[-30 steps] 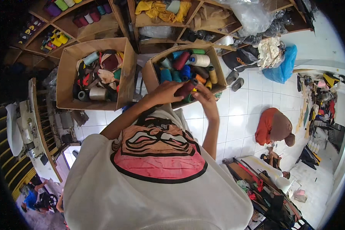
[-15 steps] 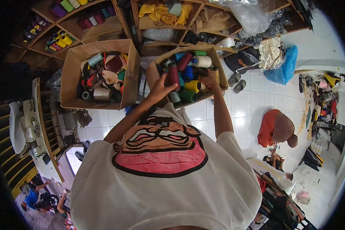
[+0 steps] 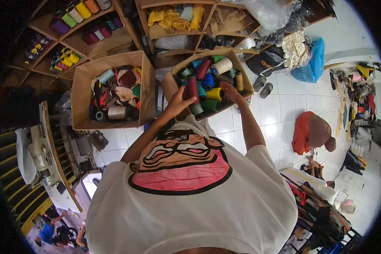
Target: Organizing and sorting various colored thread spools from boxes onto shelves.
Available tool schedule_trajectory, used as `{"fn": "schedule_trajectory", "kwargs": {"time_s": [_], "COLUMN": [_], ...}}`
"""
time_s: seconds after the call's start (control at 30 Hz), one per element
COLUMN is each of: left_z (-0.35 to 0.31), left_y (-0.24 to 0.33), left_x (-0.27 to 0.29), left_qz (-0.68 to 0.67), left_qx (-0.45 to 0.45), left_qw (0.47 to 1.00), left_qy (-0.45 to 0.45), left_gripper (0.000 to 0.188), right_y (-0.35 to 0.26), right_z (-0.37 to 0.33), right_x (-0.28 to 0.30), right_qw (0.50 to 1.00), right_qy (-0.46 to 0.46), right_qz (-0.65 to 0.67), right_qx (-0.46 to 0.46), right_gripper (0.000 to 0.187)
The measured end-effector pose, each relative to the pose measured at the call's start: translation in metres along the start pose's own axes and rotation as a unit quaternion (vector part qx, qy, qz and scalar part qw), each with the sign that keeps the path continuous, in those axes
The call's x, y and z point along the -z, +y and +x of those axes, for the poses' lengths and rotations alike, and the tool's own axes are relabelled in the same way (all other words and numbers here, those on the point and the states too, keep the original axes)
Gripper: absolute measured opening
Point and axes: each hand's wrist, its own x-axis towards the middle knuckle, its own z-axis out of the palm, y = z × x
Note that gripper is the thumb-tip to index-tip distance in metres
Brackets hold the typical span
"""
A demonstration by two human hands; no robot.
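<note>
While the left hand had its fingers closed around the lower part of a maroon spool, that spool stood roughly upright over the left side of the cardboard box, with the thumb across its near face. The right hand was down inside the box, just right of a yellow spool and near a tan spool; its fingers were bent, their tips hidden, so whether they had hold of anything could not be told.
</note>
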Motion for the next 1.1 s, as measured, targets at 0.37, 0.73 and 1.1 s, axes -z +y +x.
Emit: {"fn": "schedule_trajectory", "kwargs": {"time_s": [0.37,0.73,1.1], "left_z": [-0.004,-0.018,-0.025], "left_y": [-0.004,0.013,0.008], "left_x": [-0.011,0.020,0.005], "left_qz": [-0.013,-0.077,-0.165], "left_qx": [0.052,0.075,0.011], "left_qw": [0.993,0.994,0.986], "left_qy": [-0.107,0.022,0.015], "left_gripper": [0.079,0.052,0.055], "right_y": [-0.010,-0.040,0.018], "right_z": [0.031,0.001,-0.002], "right_x": [0.014,0.034,0.037], "right_qw": [0.969,0.978,0.974], "right_qy": [-0.169,0.030,0.111], "right_qz": [-0.172,-0.203,-0.160], "right_qx": [-0.048,0.037,0.112], "right_gripper": [0.073,0.029,0.032]}}
